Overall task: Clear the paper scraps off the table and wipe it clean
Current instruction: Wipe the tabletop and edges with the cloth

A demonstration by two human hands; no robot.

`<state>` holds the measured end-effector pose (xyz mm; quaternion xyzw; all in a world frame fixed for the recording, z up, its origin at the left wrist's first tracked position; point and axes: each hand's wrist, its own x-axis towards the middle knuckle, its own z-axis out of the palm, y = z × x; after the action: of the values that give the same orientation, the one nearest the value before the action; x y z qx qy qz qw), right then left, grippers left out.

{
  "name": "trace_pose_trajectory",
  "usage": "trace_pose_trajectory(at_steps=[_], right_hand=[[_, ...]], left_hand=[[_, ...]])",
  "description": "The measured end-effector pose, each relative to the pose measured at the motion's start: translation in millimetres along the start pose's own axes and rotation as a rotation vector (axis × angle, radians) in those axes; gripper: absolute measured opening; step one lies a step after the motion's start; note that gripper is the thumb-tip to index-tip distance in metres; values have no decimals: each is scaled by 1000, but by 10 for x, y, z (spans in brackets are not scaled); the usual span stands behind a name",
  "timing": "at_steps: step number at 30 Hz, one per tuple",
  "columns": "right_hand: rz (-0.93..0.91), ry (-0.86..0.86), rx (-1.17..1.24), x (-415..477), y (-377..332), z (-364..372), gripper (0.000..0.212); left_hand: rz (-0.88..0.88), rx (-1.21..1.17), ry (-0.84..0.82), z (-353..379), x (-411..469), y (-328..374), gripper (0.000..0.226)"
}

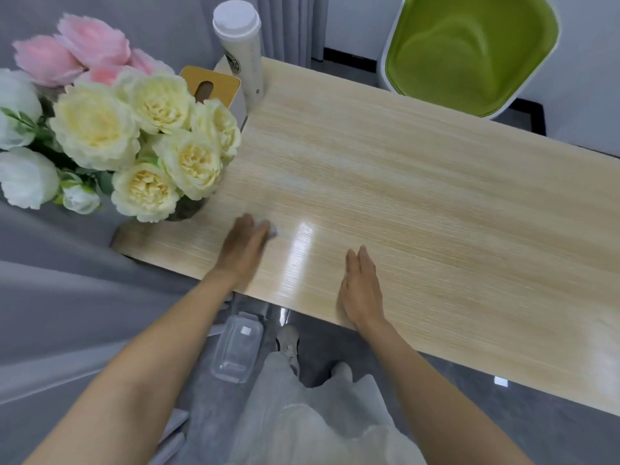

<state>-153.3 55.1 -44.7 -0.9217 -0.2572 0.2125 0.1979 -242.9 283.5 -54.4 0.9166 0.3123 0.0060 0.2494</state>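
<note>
Where the left hand (pixel 246 251) lies on the table (pixel 419 196), item one is a pale wad (pixel 273 231): small, whitish-grey and crumpled. Only its edge peeks out past the fingertips. The picture is too blurred to tell whether it is a paper scrap or a wipe.

Left hand: palm down, fingers stretched out over the wad and pressing it to the wood, not curled round it. Motion-blurred.

Right hand (pixel 362 292): flat on the table, fingers straight and together, holding nothing. It is well apart from the left hand, with a bright glare patch on the wood between them.

Table: light wood grain, long and narrow.

Edges: the near long edge runs just under both wrists. The short end lies off the outer side of the left hand.

Open room: a broad stretch of wood runs ahead of both hands and far out beyond the right hand.

Standing items: a bouquet (pixel 141 142) of cream, white and pink blooms is near the left fingertips, ahead and outward. A tissue box (pixel 214 83) and a white tumbler (pixel 241 58) stand further ahead at the far corner.

Off the table: a green chair (pixel 469 52) stands past the far edge. A clear container (pixel 240 347) sits on the floor below the left wrist, beside a shoe (pixel 288 340).
</note>
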Motion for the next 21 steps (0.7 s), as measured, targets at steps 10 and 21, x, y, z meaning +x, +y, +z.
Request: trace_pose_trajectory(at_steps=[10, 21], right_hand=[[9, -62, 65, 371, -350, 102, 52], [-186, -122, -10, 464, -297, 159, 54]], left_hand=[[175, -99, -128, 447, -536, 730, 43], [-562, -37, 385, -167, -279, -597, 20]])
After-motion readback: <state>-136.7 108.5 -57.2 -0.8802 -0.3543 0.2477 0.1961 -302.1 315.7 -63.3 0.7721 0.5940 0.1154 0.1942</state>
